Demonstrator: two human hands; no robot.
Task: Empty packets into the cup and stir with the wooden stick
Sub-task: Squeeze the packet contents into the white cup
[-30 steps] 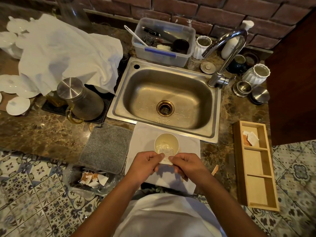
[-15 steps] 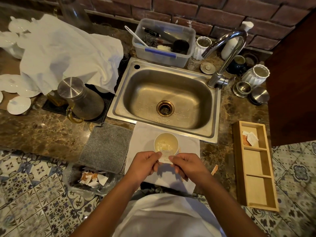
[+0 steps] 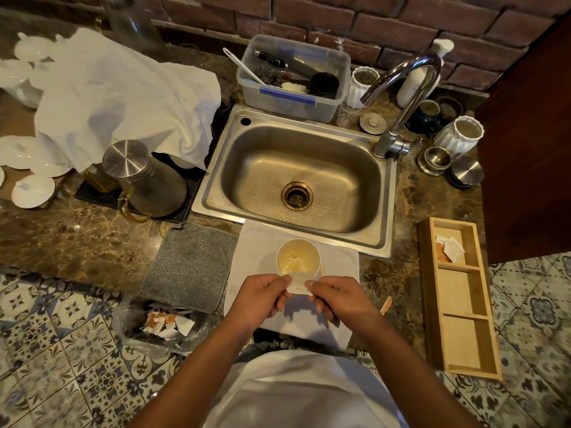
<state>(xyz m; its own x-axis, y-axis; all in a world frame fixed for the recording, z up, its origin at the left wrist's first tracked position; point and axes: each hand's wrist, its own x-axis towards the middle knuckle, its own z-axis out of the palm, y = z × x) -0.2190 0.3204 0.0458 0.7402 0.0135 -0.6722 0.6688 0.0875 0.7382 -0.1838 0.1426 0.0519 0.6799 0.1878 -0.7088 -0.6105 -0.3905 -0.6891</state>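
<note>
Both hands pinch one white packet [image 3: 299,285] between them, the left hand [image 3: 262,299] on its left edge, the right hand [image 3: 336,299] on its right, fingertips closed on the paper. The packet sits just at the near rim of the cup [image 3: 298,257], its long axis running toward the cup, top end over the rim. The cup stands on a white cloth [image 3: 340,261] before the sink [image 3: 296,180]. A wooden stick [image 3: 386,305] lies on the counter right of the right hand.

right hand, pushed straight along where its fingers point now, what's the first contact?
Right hand points left: beyond the packet it already pinches, likely the left hand fingertips. Depth unclear.
</note>
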